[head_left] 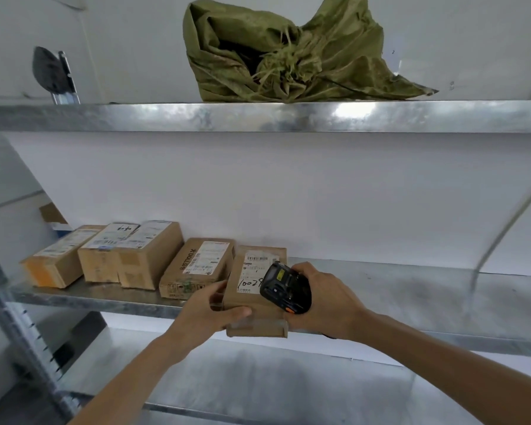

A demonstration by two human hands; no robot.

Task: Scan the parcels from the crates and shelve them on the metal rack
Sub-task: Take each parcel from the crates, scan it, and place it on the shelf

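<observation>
A brown cardboard parcel (248,283) with a white label and handwritten digits lies on the middle metal shelf (396,299), its near end overhanging the front edge. My left hand (210,311) grips its near left corner. My right hand (322,297) holds a black handheld scanner (285,288) over the parcel's right side. Several other brown parcels (198,266) stand in a row on the same shelf to the left.
A crumpled green woven sack (292,53) sits on the top shelf (258,116). A dark object leans at the top left (51,72). The rack's upright post (19,326) runs down the left. A lower shelf (242,378) lies below my arms.
</observation>
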